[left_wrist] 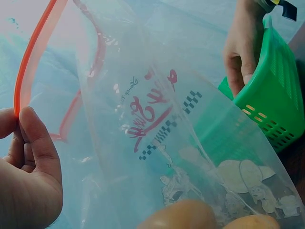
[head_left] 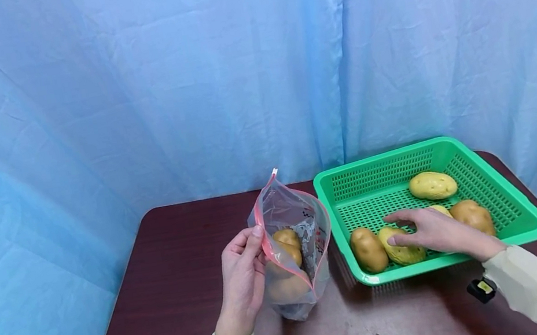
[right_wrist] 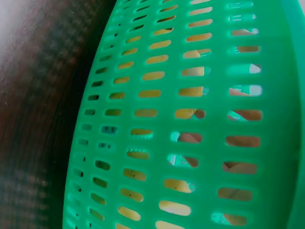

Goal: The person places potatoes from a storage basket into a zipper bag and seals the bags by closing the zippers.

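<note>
My left hand pinches the pink zip edge of a clear plastic zip bag between thumb and fingers. The bag stands with its mouth wide, and several brown potatoes lie inside. Printed lettering and checks show on its wall in the left wrist view. My right hand reaches into the green basket, thumb and fingers spread over a yellow potato. Beside that one lies a brown potato. The basket's slotted wall covers most of the right hand in the right wrist view.
Another yellow potato rests toward the back of the basket, and a brown potato sits at its right, by a partly hidden yellow one. Dark wooden table extends to the left. Blue curtain hangs behind.
</note>
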The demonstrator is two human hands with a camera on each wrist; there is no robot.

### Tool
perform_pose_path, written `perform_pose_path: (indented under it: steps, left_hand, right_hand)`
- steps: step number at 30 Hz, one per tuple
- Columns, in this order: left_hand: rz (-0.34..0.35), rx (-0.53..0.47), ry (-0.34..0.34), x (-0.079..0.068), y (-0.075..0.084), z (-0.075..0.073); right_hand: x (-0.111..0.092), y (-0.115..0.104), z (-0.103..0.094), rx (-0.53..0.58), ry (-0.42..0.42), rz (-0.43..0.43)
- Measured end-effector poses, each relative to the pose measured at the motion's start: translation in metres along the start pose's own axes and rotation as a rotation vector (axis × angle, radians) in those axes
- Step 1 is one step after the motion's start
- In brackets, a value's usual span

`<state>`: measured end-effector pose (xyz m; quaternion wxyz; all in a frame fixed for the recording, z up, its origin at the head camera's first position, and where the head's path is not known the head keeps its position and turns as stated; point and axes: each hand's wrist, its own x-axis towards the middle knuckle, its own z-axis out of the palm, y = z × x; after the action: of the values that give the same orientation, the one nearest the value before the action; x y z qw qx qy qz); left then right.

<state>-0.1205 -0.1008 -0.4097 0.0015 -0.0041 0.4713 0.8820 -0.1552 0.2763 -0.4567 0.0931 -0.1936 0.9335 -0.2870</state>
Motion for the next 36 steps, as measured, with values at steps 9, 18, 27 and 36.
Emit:
perform_pose_path:
  steps: [9,18,27,36]
  left_hand:
    - [-0.003,-0.002,0.002,0.000,0.000,0.000]
    - [-0.003,0.003,0.013,0.000,0.000,-0.001]
    - [0.006,-0.004,0.020,-0.001,0.000,-0.001]
    - [0.006,-0.008,0.026,-0.002,0.002,-0.002]
  right_hand:
    - [0.005,0.007,0.002,-0.050,-0.065,-0.033]
    - [0.011,0.008,0.004,-0.019,-0.153,0.021]
    - [0.013,0.011,0.007,-0.032,-0.164,-0.027]
    - [0.011,0.012,0.005,-0.087,-0.089,-0.048]
